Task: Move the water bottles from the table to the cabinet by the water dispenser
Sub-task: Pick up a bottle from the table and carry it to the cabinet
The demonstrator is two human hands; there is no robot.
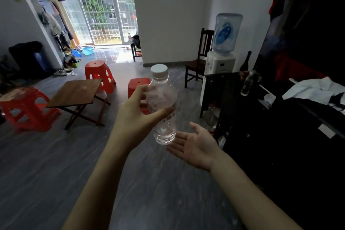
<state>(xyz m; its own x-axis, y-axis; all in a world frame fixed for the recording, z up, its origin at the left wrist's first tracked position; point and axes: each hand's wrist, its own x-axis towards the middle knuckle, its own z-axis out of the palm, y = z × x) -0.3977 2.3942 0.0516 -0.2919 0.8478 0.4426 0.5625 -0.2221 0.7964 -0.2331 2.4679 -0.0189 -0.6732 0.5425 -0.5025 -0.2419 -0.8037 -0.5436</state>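
Note:
My left hand (136, 115) grips a clear water bottle (162, 102) with a white cap, upright in mid-air over the floor. Just below and right of the bottle's base, my right hand (196, 145) lies palm up with its fingers straight, holding nothing. The black cabinet (224, 87) stands to the right, next to the white water dispenser (221, 63) with its blue jug. On the cabinet top stand a dark glass bottle (245, 67) and a clear bottle (248, 84). The small wooden table (74, 91) is at the left with a bare top.
Red plastic stools (99, 74) (24, 108) (138, 84) surround the table. A dark wooden chair (199, 61) stands beside the dispenser. White and red clothes (315, 89) lie on the dark furniture at the right. Grey floor stretches between me and the cabinet.

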